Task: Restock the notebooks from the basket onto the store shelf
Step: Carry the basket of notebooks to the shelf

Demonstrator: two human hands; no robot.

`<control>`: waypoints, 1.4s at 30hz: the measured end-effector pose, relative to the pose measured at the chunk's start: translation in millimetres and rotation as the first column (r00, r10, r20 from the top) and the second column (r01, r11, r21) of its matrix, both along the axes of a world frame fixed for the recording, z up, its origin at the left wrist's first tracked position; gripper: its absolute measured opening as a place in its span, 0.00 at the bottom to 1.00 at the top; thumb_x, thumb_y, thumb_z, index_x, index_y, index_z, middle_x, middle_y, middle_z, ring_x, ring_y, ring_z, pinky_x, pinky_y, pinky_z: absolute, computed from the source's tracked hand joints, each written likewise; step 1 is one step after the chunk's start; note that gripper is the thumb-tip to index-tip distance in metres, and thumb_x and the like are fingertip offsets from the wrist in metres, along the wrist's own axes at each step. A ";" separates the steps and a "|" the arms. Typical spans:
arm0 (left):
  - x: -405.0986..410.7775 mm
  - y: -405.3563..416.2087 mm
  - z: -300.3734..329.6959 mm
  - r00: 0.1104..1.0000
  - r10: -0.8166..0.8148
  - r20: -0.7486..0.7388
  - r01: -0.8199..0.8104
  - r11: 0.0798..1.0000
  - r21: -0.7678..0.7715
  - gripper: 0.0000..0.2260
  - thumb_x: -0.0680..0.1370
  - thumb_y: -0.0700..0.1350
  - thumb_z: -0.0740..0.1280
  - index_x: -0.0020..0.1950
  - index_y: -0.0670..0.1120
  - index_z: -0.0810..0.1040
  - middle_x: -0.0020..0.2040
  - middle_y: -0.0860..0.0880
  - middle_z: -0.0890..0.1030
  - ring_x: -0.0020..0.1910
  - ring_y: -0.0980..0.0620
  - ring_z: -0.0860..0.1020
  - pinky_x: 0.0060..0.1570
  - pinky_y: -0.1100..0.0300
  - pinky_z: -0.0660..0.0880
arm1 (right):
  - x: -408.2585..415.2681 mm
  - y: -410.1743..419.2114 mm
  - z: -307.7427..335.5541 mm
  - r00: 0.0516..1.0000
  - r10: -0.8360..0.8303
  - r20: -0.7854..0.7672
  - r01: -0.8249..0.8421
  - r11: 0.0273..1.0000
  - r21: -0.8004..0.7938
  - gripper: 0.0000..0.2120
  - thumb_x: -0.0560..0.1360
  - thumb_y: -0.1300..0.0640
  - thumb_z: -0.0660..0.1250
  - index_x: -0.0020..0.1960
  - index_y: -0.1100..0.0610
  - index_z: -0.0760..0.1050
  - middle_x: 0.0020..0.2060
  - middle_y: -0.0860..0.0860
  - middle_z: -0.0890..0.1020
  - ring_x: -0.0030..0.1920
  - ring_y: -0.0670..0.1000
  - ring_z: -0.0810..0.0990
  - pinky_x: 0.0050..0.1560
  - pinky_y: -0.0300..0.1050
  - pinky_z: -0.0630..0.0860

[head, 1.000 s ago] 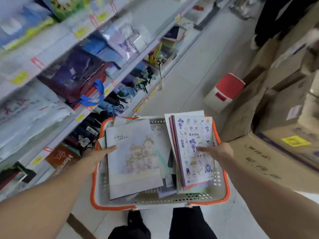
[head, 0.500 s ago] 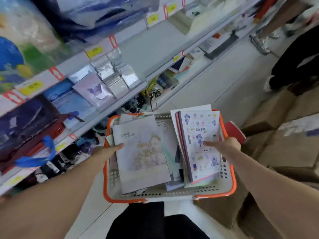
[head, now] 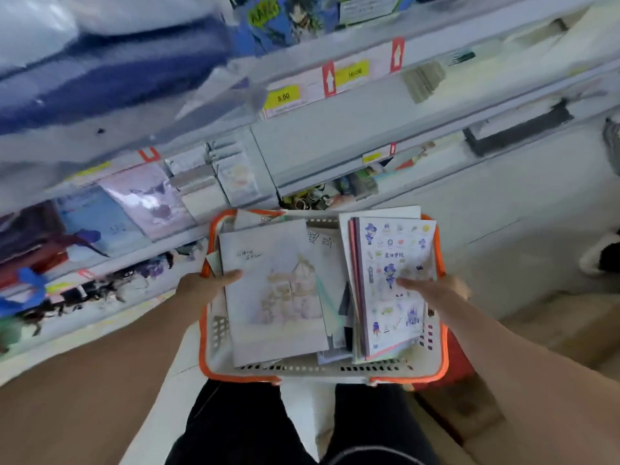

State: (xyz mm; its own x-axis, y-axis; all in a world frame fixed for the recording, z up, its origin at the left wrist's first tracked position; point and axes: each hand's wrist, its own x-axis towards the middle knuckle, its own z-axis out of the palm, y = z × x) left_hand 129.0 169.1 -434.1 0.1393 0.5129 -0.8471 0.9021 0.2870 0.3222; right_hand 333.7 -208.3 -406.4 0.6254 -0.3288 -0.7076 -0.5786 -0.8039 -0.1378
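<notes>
The left hand (head: 204, 285) holds the left rim of the basket (head: 322, 370), its thumb laid flat over the near edge of the castle-cover notebook (head: 275, 293); the remaining fingers are hidden under the rim, so their curl cannot be told. The right hand (head: 432, 290) holds the right rim, its thumb pressed on the cover of the sticker-print notebook (head: 392, 283); its other fingers are likewise out of view.

Between the two thumbs, the notebooks lie loose and overlapping inside the basket. Beyond the grips, just past the far rim, stands the store shelf (head: 335, 142) with yellow price labels (head: 282, 97) along its edge. No notebook has left the basket yet.

Risks, as judged:
- The basket is carried on two rim grips only. Releasing one hand to pick a notebook may tip it and spill the stack.
- The sticker-print notebook tops a slanted pile that overhangs the far rim; a tilt away from the body may slide it out.
- Covers are smooth; a thumb-only hold may slip.

Count: one basket; two hands; two notebooks with full covers showing, and at least four more partly covered. Exact total cannot be told.
</notes>
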 end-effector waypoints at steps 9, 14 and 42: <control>-11.4 -59.1 -25.0 0.933 0.352 -0.075 -0.352 0.936 0.020 0.22 0.62 0.54 0.82 0.40 0.42 0.75 0.48 0.43 0.79 0.47 0.43 0.77 0.56 0.54 0.74 | 108.8 29.7 -29.0 0.941 0.334 -0.042 -0.336 0.940 -0.052 0.38 0.55 0.36 0.82 0.48 0.63 0.73 0.35 0.54 0.77 0.39 0.53 0.79 0.36 0.46 0.77; -25.7 -70.7 -39.4 0.875 0.482 -0.051 -0.484 0.875 -0.034 0.39 0.45 0.63 0.83 0.45 0.40 0.78 0.49 0.45 0.82 0.45 0.45 0.81 0.55 0.54 0.76 | 120.8 51.2 -24.5 0.895 0.446 -0.029 -0.447 0.891 -0.086 0.32 0.58 0.39 0.82 0.39 0.61 0.69 0.33 0.53 0.74 0.38 0.52 0.76 0.48 0.49 0.81; 63.4 -304.3 -284.7 0.611 0.788 -0.078 -0.788 0.614 0.026 0.29 0.58 0.53 0.83 0.54 0.44 0.80 0.50 0.48 0.82 0.51 0.45 0.80 0.54 0.53 0.78 | 257.0 -65.2 -312.0 0.774 0.619 -0.132 -0.633 0.763 -0.131 0.47 0.49 0.33 0.81 0.55 0.66 0.79 0.48 0.59 0.84 0.49 0.60 0.83 0.49 0.50 0.80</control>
State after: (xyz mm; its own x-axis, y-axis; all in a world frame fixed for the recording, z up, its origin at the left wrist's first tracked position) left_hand 192.4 -135.2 -718.8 -0.3776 0.3862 -0.8416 0.3472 0.9016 0.2580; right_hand 590.7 -273.5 -718.4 0.6784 0.0054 -0.7347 0.0580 -0.9973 0.0462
